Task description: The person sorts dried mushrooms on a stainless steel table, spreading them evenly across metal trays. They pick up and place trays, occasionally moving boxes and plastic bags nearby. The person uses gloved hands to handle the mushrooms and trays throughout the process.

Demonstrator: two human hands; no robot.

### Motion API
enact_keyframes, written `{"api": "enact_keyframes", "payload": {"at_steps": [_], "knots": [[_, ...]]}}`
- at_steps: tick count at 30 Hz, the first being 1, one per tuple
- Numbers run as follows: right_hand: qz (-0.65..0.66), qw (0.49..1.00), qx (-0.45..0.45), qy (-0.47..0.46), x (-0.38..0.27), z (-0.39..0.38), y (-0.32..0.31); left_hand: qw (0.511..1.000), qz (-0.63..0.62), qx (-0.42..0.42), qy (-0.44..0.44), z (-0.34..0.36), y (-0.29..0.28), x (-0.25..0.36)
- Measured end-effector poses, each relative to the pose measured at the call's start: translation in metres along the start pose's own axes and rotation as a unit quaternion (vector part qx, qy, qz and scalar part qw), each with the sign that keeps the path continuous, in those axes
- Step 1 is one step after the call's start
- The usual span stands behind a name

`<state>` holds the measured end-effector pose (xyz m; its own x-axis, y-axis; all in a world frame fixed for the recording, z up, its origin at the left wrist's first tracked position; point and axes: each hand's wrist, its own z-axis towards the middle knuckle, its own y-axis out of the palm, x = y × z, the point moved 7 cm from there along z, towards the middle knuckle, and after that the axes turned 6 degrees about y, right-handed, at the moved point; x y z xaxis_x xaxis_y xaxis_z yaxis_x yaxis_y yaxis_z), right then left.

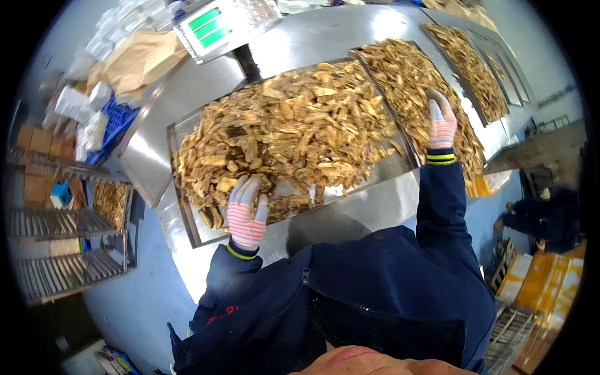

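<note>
A large metal tray in front of me holds a heap of flat, golden-brown, dried-looking pieces; I cannot make out their exact kind. My left hand, in a pink-and-white striped glove with grey fingers, rests at the near left of this heap, fingers apart and touching the pieces. To the right, a second tray carries more brown pieces. Over its near half lies my right hand, gloved alike, its fingers stretched out along the pieces and nothing visibly gripped.
Both trays stand on a shiny steel table. A digital scale display rises behind the large tray. Another filled tray is at the far right. On the left are a wire rack and a blue crate. Another person is at the right.
</note>
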<state>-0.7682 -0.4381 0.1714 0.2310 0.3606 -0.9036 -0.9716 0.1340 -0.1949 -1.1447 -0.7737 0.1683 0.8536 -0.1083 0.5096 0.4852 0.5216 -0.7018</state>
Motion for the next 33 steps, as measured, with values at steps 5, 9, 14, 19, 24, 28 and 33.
{"api": "enact_keyframes", "payload": {"at_steps": [5, 9, 14, 19, 24, 28, 33], "knots": [[-0.425, 0.899, 0.037, 0.103, 0.067, -0.009, -0.109, 0.998, -0.066, 0.003, 0.024, -0.004, 0.008, -0.003], [-0.557, 0.801, -0.103, 0.194, 0.15, -0.009, -0.135, 0.996, -0.078, -0.01, 0.053, 0.016, 0.015, 0.015], [-0.552, 0.806, -0.201, 0.074, 0.193, 0.009, -0.043, 0.996, -0.082, -0.026, 0.032, 0.037, 0.028, 0.029], [-0.677, 0.711, -0.15, 0.113, 0.218, 0.035, -0.024, 0.996, -0.067, -0.04, 0.032, 0.048, 0.048, 0.035], [-0.638, 0.744, -0.167, 0.11, 0.214, 0.046, -0.013, 0.999, -0.026, -0.031, 0.022, 0.042, 0.044, 0.027], [-0.605, 0.79, -0.085, 0.055, 0.259, 0.067, -0.102, 0.996, 0.078, 0.003, 0.043, 0.052, 0.025, 0.006], [-0.081, 0.987, -0.117, 0.075, 0.157, 0.066, -0.05, 0.953, 0.301, -0.034, -0.018, 0.097, -0.014, -0.074]]}}
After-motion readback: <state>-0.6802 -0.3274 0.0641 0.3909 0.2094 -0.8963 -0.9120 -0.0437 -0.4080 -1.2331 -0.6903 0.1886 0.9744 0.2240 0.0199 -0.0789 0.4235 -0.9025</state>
